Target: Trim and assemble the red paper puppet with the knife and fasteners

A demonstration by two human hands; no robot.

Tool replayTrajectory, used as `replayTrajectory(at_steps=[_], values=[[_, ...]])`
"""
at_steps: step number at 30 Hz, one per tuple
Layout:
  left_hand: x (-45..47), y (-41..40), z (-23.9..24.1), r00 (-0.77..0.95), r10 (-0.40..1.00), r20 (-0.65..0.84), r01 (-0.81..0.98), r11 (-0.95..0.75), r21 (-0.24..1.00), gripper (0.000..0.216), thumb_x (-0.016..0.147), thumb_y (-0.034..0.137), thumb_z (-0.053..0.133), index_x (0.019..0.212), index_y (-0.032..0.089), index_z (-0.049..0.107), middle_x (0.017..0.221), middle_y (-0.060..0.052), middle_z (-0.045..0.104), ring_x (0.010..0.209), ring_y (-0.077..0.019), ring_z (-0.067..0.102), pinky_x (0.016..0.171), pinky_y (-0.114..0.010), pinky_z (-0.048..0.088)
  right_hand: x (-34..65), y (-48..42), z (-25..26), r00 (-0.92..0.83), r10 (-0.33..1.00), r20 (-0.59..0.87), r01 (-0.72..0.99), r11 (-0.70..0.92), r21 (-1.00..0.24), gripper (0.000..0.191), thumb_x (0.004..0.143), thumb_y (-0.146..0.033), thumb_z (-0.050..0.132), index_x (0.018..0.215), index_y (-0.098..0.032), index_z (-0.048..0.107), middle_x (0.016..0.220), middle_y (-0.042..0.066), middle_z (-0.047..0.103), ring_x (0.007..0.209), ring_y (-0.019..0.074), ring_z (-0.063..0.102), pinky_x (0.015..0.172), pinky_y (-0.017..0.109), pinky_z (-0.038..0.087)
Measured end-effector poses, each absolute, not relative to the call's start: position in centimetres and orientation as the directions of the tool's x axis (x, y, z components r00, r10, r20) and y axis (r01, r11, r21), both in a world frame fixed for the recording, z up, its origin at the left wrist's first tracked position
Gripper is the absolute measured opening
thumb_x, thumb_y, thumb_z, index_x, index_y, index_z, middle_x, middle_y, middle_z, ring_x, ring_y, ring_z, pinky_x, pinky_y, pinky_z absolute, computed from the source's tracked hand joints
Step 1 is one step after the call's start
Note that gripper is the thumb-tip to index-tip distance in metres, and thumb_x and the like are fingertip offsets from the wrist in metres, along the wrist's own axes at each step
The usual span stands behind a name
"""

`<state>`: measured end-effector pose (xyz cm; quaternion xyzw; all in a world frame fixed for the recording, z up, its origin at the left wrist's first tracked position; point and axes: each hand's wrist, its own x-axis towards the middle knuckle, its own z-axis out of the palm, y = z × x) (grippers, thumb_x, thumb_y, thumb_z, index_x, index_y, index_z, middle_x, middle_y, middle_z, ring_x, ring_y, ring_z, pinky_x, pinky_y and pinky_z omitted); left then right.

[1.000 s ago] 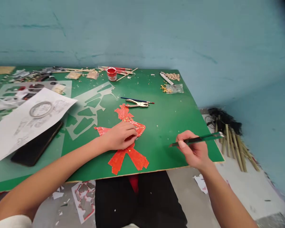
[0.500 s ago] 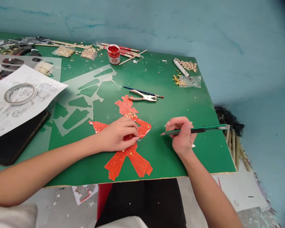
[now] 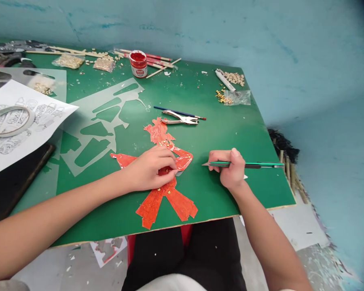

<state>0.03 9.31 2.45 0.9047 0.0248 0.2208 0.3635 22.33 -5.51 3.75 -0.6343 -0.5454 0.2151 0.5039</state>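
Note:
A flat red figure (image 3: 182,205), jointed with small gold fasteners, lies on the green table. My left hand (image 3: 151,167) rests over its middle, with thumb and forefinger pinched together at the edge near the bent arm. The hand hides part of the body. To the right, my right hand (image 3: 233,169) is closed around a green craft knife (image 3: 271,165). The knife lies nearly level above the table, its blade pointing left toward the figure and apart from it. Above the figure's head are a silver hole punch (image 3: 183,119) and a blue paintbrush (image 3: 172,110).
An open jar of red paint (image 3: 138,66) stands at the back. On the left lie a cut-out translucent sheet (image 3: 107,129), printed paper (image 3: 53,111), a tape roll (image 3: 30,118) and a black phone (image 3: 18,184). Gold fasteners (image 3: 223,97) and a white tube (image 3: 225,80) are back right.
My right thumb has lifted and the knife has turned to a more level position in my hand. My left hand stays on the figure. The whole view has shifted slightly.

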Motion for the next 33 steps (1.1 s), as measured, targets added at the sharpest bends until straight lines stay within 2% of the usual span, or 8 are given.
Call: replayTrajectory(at_steps=[3, 5, 7, 11, 15, 18, 23, 33], values=[[0.1, 9.3, 2.3, 0.894, 0.197, 0.403, -0.131, -0.744, 0.655, 0.018, 0.100, 0.021, 0.060, 0.084, 0.019, 0.067, 0.089, -0.004, 0.071, 0.084, -0.0173, 0.064, 0.088, -0.036, 0.051, 21.7, -6.1, 3.8, 0.292, 0.920, 0.261, 0.548, 0.062, -0.834, 0.077, 0.110, -0.062, 0.025, 0.056, -0.020, 0.061, 0.044, -0.001, 0.047, 0.037, 0.0108, 0.039, 0.042, 0.028, 0.032], [0.1, 9.4, 2.2, 0.887, 0.188, 0.422, -0.147, -0.752, 0.643, 0.018, 0.101, 0.022, 0.059, 0.085, 0.019, 0.068, 0.088, -0.004, 0.072, 0.084, -0.0179, 0.065, 0.088, -0.037, 0.051, 20.6, -6.7, 4.0, 0.247, 0.937, 0.246, 0.611, 0.047, -0.790, 0.065, 0.109, -0.059, 0.038, 0.064, -0.020, 0.065, 0.048, -0.002, 0.052, 0.042, 0.0105, 0.045, 0.047, 0.027, 0.038], [0.2, 9.4, 2.1, 0.880, 0.175, 0.441, -0.165, -0.758, 0.631, 0.018, 0.101, 0.021, 0.059, 0.085, 0.019, 0.068, 0.088, -0.005, 0.072, 0.084, -0.0181, 0.065, 0.088, -0.037, 0.051, 19.3, -7.2, 4.4, 0.191, 0.954, 0.230, 0.680, 0.040, -0.732, 0.059, 0.108, -0.055, 0.045, 0.063, -0.020, 0.061, 0.053, -0.002, 0.053, 0.049, 0.0112, 0.048, 0.054, 0.027, 0.040], [0.2, 9.4, 2.0, 0.870, 0.151, 0.470, -0.196, -0.768, 0.610, 0.018, 0.101, 0.020, 0.058, 0.086, 0.018, 0.068, 0.087, -0.005, 0.072, 0.084, -0.0179, 0.064, 0.088, -0.037, 0.051, 17.1, -7.6, 4.3, 0.167, 0.958, 0.233, 0.784, 0.014, -0.620, 0.062, 0.110, -0.052, 0.038, 0.057, -0.021, 0.046, 0.055, -0.001, 0.047, 0.053, 0.0126, 0.041, 0.058, 0.029, 0.034], [0.2, 9.4, 2.0, 0.862, 0.158, 0.482, -0.188, -0.783, 0.593, 0.019, 0.101, 0.021, 0.058, 0.086, 0.018, 0.069, 0.084, -0.004, 0.069, 0.082, -0.0181, 0.063, 0.087, -0.037, 0.051, 16.1, -7.3, 3.4, 0.189, 0.952, 0.241, 0.838, -0.029, -0.544, 0.058, 0.112, -0.041, 0.032, 0.059, -0.021, 0.042, 0.055, -0.001, 0.042, 0.051, 0.0125, 0.037, 0.057, 0.031, 0.027], [0.3, 9.3, 2.0, 0.861, 0.155, 0.484, -0.185, -0.791, 0.583, 0.019, 0.102, 0.021, 0.058, 0.086, 0.019, 0.069, 0.088, -0.005, 0.072, 0.088, -0.0196, 0.066, 0.088, -0.038, 0.053, 15.8, -7.1, 2.8, 0.209, 0.943, 0.260, 0.860, -0.051, -0.508, 0.055, 0.113, -0.033, 0.031, 0.060, -0.021, 0.042, 0.055, -0.002, 0.040, 0.051, 0.0122, 0.037, 0.057, 0.031, 0.026], [0.2, 9.1, 1.8, 0.850, 0.140, 0.507, -0.198, -0.809, 0.554, 0.017, 0.103, 0.019, 0.057, 0.093, 0.019, 0.071, 0.106, -0.006, 0.079, 0.108, -0.0220, 0.074, 0.099, -0.039, 0.057, 15.5, -6.9, 2.7, 0.194, 0.938, 0.288, 0.875, -0.033, -0.482, 0.052, 0.112, -0.030, 0.030, 0.060, -0.022, 0.038, 0.054, -0.002, 0.040, 0.051, 0.0123, 0.034, 0.057, 0.031, 0.026], [0.2, 9.0, 1.4, 0.783, 0.078, 0.617, -0.233, -0.883, 0.407, 0.013, 0.100, 0.014, 0.063, 0.099, 0.016, 0.075, 0.101, -0.002, 0.083, 0.104, -0.0212, 0.080, 0.097, -0.036, 0.061, 14.6, -7.1, 2.5, 0.260, 0.911, 0.319, 0.877, -0.084, -0.474, 0.047, 0.110, -0.020, 0.036, 0.064, -0.022, 0.039, 0.057, -0.002, 0.045, 0.053, 0.0112, 0.039, 0.058, 0.031, 0.028]])
